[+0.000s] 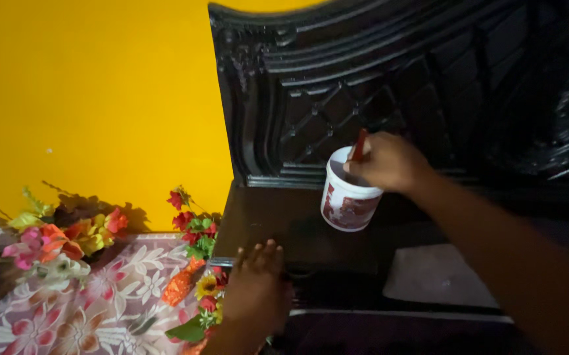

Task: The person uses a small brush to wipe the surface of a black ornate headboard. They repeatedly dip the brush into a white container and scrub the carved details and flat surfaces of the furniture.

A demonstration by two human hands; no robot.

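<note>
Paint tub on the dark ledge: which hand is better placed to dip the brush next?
Likely the right. The right hand already grips the red-handled brush at the rim of the white tub. The left hand lies flat on the ledge, lower down.

You've got a plain yellow-orange wall (94, 98) behind. The carved headboard (389, 79) is glossy black w/ a diamond lattice & ridged arch bands; the ledge (278, 223) below it is dark brown-black. The tub (348, 194) is white w/ a maroon label, and the handle (360, 144) sticking out of it is red. The cloth (100, 302) is pale pink w/ white & red flower print. The fake flowers (68, 236) are pink, red, orange, yellow & white, w/ green leaves.
</note>
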